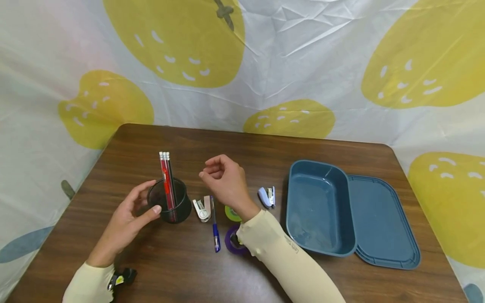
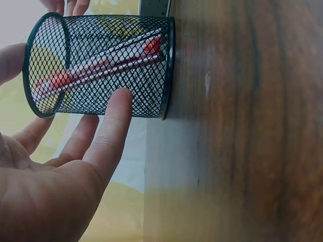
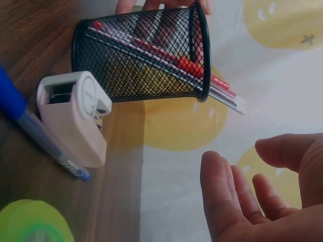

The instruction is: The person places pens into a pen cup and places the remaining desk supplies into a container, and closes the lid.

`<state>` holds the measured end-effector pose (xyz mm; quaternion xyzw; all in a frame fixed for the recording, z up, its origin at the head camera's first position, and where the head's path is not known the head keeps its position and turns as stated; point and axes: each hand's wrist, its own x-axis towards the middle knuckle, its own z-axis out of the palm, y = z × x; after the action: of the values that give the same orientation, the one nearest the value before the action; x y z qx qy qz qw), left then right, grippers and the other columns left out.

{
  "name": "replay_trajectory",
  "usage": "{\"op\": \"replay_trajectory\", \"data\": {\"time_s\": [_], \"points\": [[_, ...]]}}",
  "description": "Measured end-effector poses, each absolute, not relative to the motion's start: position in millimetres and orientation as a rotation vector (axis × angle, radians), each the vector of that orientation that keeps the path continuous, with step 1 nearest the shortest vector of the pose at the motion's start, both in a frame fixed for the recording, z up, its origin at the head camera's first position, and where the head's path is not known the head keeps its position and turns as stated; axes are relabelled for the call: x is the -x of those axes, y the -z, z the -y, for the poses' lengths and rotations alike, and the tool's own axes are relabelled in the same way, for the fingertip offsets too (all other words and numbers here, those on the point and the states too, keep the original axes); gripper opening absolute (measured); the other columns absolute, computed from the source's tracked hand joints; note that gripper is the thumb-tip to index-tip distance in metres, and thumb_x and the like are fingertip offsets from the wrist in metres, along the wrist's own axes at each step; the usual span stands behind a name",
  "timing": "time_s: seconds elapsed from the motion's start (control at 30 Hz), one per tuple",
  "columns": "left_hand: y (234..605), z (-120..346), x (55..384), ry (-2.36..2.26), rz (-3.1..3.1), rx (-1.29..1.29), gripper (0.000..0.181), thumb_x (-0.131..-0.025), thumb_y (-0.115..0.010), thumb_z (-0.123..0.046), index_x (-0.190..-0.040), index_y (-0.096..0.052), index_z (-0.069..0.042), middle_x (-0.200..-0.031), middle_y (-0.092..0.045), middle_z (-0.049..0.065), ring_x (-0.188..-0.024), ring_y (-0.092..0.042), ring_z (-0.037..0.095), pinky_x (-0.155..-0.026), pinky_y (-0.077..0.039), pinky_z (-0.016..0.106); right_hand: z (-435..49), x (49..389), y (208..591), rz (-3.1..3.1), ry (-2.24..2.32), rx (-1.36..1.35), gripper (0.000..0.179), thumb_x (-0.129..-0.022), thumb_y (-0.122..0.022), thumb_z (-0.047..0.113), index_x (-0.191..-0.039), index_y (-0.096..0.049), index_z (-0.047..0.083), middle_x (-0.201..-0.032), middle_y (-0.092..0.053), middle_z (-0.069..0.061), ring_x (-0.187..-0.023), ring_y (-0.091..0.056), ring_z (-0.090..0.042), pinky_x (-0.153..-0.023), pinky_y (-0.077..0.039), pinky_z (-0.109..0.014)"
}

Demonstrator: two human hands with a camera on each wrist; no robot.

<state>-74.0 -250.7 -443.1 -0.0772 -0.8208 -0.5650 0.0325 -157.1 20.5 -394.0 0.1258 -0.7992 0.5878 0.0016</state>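
Note:
On the left of the table stands a black mesh pencil cup (image 1: 184, 207), a few red and black pencils (image 1: 166, 176) leaning inside with their erasers up. My left hand (image 1: 126, 219) holds the cup, thumb at the near side of the rim and fingers around the far side; in the left wrist view one finger lies along the mesh wall (image 2: 91, 33). My right hand (image 1: 225, 181) hovers to the right of the cup, holding nothing, its fingers loosely bent and the thumb apart from them. Below it are a small white and pink stapler (image 1: 202, 210) and a blue pen (image 1: 215, 231).
A green tape roll (image 1: 231, 213) and a purple tape roll (image 1: 229, 242) lie partly under my right arm. Right of them sits a small light-blue stapler (image 1: 263, 197). Farther right are a blue box (image 1: 318, 210) and its lid (image 1: 384, 223), which reaches beside the box wall.

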Motion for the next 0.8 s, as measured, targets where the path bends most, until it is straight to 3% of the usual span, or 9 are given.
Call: {"op": "replay_trajectory", "data": {"time_s": [0.8], "points": [[442.3, 251.3, 74.2, 1.739, 2.538, 0.245, 0.064, -0.101, -0.07, -0.005, -0.159, -0.043, -0.011, -0.129, -0.064, 0.011, -0.113, -0.065, 0.011, -0.081, -0.064, 0.025, -43.7, 128.8, 421.5, 2.773, -1.69, -0.439, 0.034, -0.089, -0.083, 0.018, -0.118, -0.074, 0.003, -0.099, -0.08, -0.007, -0.083, -0.075, -0.012, -0.073, -0.06, -0.024]]}}
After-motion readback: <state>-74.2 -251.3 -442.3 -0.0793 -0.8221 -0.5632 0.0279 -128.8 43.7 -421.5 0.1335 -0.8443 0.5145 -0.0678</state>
